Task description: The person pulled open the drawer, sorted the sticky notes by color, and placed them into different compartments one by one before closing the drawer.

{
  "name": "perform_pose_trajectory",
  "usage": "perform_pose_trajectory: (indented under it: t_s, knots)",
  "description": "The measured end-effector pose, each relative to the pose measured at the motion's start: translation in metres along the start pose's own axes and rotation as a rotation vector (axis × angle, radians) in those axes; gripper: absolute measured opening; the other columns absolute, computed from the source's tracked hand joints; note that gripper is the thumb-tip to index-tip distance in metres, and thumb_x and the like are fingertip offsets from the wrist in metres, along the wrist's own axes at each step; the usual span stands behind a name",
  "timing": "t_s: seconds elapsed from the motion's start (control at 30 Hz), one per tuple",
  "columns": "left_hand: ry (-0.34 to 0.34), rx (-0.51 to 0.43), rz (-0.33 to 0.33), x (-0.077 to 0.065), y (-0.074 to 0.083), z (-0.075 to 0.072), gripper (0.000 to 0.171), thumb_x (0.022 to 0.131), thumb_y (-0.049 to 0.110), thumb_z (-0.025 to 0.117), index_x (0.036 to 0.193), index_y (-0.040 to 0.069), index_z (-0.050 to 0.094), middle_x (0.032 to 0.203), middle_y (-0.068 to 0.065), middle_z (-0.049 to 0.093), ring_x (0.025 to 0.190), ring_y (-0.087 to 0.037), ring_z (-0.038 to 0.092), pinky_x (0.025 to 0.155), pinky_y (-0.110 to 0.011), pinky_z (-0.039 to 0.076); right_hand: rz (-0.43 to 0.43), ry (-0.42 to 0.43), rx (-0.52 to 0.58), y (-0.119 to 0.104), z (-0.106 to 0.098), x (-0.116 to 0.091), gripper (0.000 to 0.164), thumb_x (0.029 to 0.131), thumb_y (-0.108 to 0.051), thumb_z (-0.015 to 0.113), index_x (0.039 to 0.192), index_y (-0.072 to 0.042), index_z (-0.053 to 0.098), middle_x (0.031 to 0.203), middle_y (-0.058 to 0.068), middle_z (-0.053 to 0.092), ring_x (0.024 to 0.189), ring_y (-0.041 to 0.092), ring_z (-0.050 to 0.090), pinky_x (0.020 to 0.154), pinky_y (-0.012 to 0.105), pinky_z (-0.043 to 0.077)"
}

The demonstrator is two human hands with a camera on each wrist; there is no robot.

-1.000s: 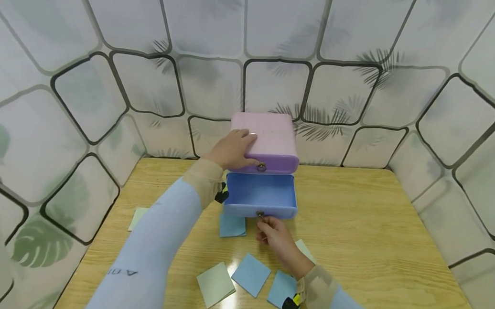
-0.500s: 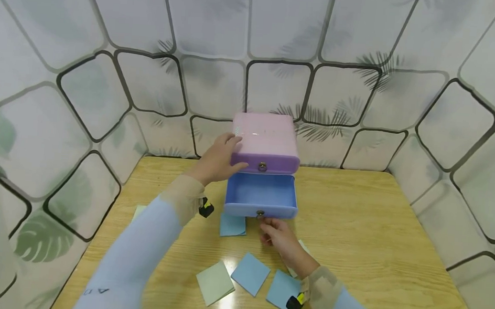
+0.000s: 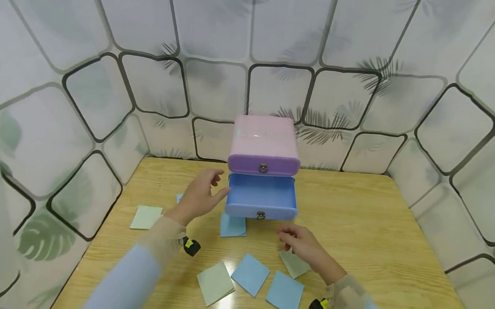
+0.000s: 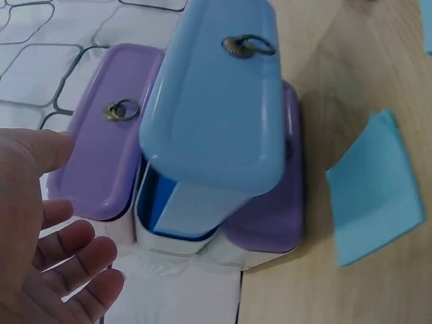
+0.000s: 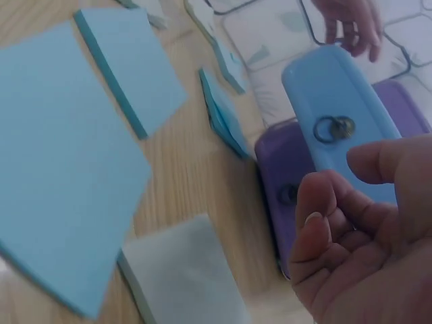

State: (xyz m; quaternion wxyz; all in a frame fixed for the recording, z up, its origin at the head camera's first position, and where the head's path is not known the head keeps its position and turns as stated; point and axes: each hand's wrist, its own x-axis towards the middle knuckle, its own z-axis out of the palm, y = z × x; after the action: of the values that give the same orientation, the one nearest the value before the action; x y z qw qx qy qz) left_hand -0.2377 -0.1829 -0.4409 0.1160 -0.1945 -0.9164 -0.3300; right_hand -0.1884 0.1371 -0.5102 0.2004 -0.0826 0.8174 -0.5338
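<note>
A small chest of drawers [image 3: 266, 134] with a pink top stands at the back of the table. Its blue drawer [image 3: 260, 212] is pulled out, and the inside that shows holds nothing. Above it a purple drawer [image 4: 111, 145] is closed; another purple drawer [image 4: 270, 209] sits below. Each front carries a ring pull [image 5: 334, 128]. My left hand [image 3: 201, 194] hovers left of the blue drawer, fingers loosely bent, holding nothing. In front of the drawer, to the right, my right hand [image 3: 303, 247] hangs above a pale green sticky-note pad [image 3: 295, 264], its fingers curled loosely round nothing.
Blue sticky-note pads [image 3: 250, 274] and green ones [image 3: 216, 284] lie across the front of the table [image 3: 375, 240]. One blue pad [image 3: 233, 226] lies just below the open drawer. A green pad [image 3: 146, 218] is at the left. A patterned cloth wall [image 3: 278, 89] closes off the back.
My left hand has come off the pink top and moved down to the left. My right hand has let go of the blue drawer's ring pull and drawn back to the right.
</note>
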Motion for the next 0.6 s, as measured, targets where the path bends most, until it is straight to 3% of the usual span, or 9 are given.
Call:
perform_pose_trajectory:
  t_s: [0.17, 0.3, 0.6]
  knots:
    - [-0.031, -0.037, 0.023, -0.019, -0.002, 0.015, 0.037, 0.093, 0.029, 0.065, 0.119, 0.003, 0.061, 0.102, -0.010, 0.058, 0.089, -0.021, 0.056, 0.075, -0.034, 0.049, -0.051, 0.021, -0.108, 0.007, -0.017, -0.011, 0.036, 0.100, -0.027, 0.054, 0.121, 0.001, 0.060, 0.104, 0.016, 0.062, 0.078, 0.022, 0.059, 0.069, 0.041, 0.051]
    - [-0.046, -0.051, -0.001, -0.031, -0.004, 0.027, 0.035, 0.093, 0.030, 0.065, 0.117, 0.004, 0.062, 0.102, -0.010, 0.059, 0.086, -0.018, 0.055, 0.073, -0.033, 0.049, -0.076, 0.064, -0.218, 0.011, -0.026, -0.018, 0.031, 0.099, -0.024, 0.056, 0.116, 0.000, 0.062, 0.101, 0.012, 0.065, 0.077, 0.022, 0.061, 0.067, 0.034, 0.053]
    - [-0.017, -0.051, -0.023, -0.040, -0.003, 0.040, 0.033, 0.093, 0.030, 0.065, 0.116, 0.006, 0.063, 0.099, -0.006, 0.058, 0.081, -0.017, 0.053, 0.069, -0.030, 0.047, -0.072, 0.201, -0.489, 0.023, -0.040, -0.032, 0.019, 0.096, -0.021, 0.061, 0.105, -0.005, 0.065, 0.088, -0.002, 0.061, 0.075, 0.012, 0.055, 0.064, 0.029, 0.047]
